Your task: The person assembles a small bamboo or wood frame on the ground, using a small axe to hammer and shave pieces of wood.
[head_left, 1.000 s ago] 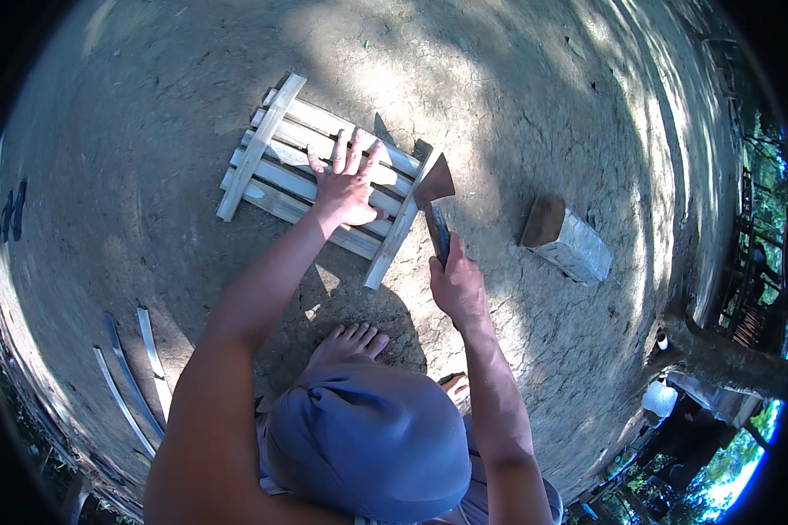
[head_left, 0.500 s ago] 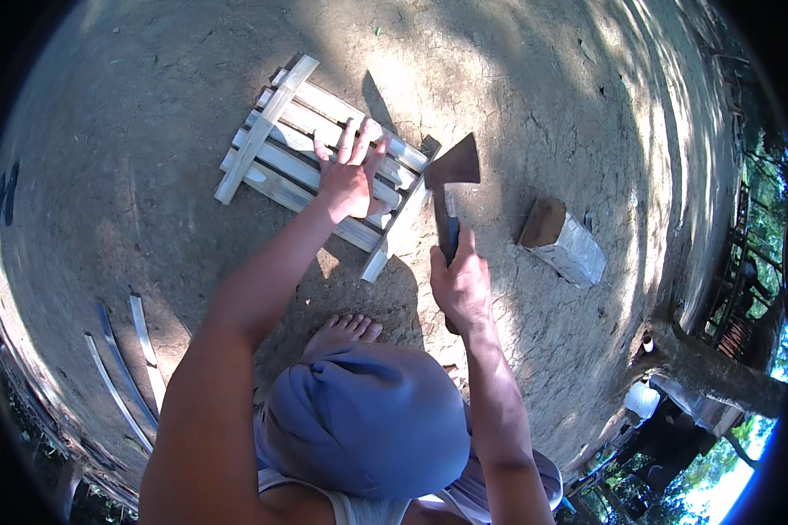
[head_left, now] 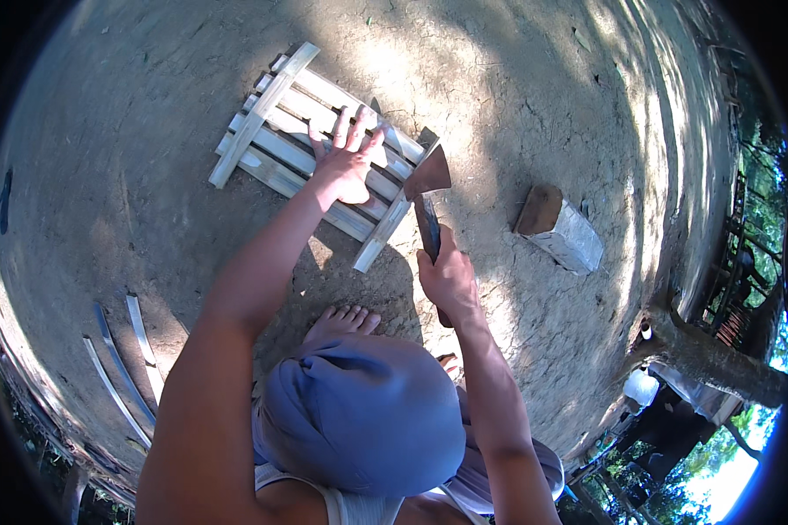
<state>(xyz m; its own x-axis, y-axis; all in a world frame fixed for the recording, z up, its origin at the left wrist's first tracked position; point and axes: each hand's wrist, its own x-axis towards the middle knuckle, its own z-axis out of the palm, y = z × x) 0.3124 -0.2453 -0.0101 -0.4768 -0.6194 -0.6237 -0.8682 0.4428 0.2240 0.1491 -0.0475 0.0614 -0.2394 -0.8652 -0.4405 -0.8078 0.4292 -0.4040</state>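
A small slatted wooden panel [head_left: 280,169] lies on the dirt ground. Several pale slats run between two crosspieces, one at the left end and one at the right. My left hand [head_left: 346,171] rests on the slats with its fingers spread. In my right hand [head_left: 451,278] is the dark handle of a hatchet [head_left: 430,175], closed in my fingers. The broad, rusty brown hatchet head overlaps the right crosspiece [head_left: 383,236]; whether it touches the wood I cannot tell.
A squared block [head_left: 569,236] lies on the ground to the right. Several thin strips [head_left: 142,337] lie at lower left. My bare foot [head_left: 346,322] is just below the panel. A tree trunk [head_left: 718,359] stands at far right, near a white container [head_left: 641,388].
The hatchet head has come down and left onto the right crosspiece, and its blade has turned. My left hand stays on the slats. The whole view has shifted slightly.
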